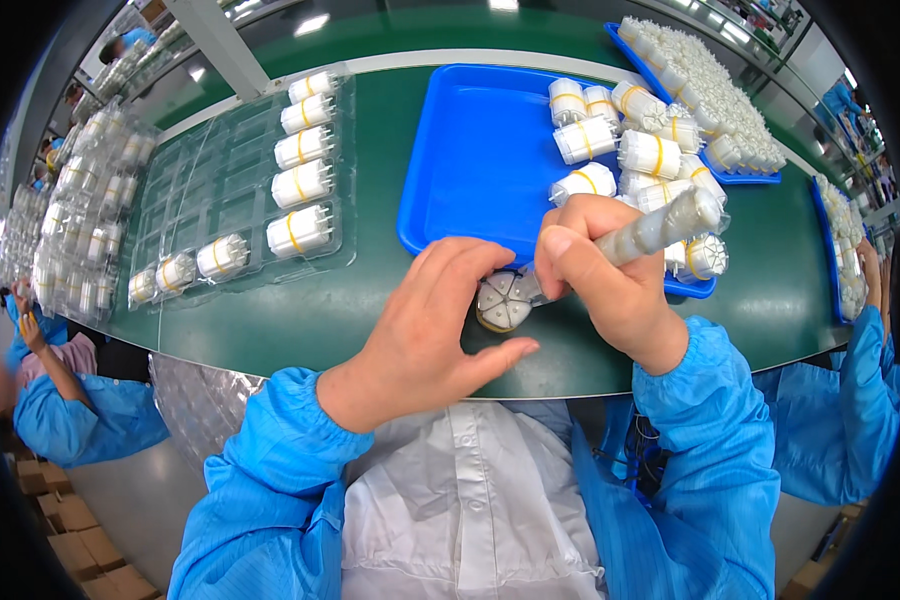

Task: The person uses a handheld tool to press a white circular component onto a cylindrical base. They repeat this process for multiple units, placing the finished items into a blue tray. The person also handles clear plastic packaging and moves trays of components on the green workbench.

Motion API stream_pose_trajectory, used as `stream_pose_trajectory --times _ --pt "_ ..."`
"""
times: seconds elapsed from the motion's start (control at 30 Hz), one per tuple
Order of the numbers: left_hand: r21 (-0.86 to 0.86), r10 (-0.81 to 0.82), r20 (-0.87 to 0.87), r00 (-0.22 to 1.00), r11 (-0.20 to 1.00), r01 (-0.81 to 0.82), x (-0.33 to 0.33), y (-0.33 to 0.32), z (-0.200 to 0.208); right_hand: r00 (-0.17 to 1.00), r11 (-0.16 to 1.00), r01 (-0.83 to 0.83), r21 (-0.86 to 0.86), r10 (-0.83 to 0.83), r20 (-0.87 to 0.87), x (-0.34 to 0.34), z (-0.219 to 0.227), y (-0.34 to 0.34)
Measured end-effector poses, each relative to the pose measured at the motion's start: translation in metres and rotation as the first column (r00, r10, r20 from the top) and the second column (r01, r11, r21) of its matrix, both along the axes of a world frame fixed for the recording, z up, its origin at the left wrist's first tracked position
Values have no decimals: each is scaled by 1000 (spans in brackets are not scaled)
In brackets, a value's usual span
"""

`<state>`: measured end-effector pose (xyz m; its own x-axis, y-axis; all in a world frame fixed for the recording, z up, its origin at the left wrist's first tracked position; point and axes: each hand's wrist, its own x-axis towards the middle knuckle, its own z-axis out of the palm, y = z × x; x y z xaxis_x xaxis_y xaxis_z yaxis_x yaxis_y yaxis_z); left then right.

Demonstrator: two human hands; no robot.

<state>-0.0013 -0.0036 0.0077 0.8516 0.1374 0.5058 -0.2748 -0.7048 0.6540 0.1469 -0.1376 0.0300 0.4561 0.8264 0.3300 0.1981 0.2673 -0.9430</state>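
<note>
My right hand (610, 280) is closed around a hand tool with a thick, pale, wrapped handle (660, 228). The handle slants up to the right, and the tool's lower end reaches down to a round part (503, 302) on the table. This part has a pale top face split into segments by dark lines. My left hand (430, 335) curves around its left side, fingers at the far side and thumb spread apart in front. The fingertips are close to the part's far rim; whether they touch it I cannot tell. The tool's tip is partly hidden.
A blue tray (470, 150) holds several white cylinders with yellow bands (650, 153). At left, a clear compartment tray (205, 165) has similar cylinders along two sides. Stacked filled trays (85, 215) stand farther left. Another loaded blue tray (705, 100) lies back right. Co-workers sit on both sides.
</note>
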Motion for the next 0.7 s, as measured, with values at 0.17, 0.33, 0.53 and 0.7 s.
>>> stream_pose_trajectory --times 0.17,0.33,0.53,0.7 --pt "100 32 -19 999 995 -30 -2 2 2 999 1000 -17 17 18 -49 3 -1 0" --pt "157 307 -38 951 942 -298 -32 25 6 949 906 316 283 -304 -85 28 31 -11" --pt "450 451 85 888 778 -438 -37 30 24 888 762 456 460 -427 -173 62 44 -27" --pt "437 188 197 962 862 -258 27 -18 37 882 783 471 407 -433 -188 60 38 -20"
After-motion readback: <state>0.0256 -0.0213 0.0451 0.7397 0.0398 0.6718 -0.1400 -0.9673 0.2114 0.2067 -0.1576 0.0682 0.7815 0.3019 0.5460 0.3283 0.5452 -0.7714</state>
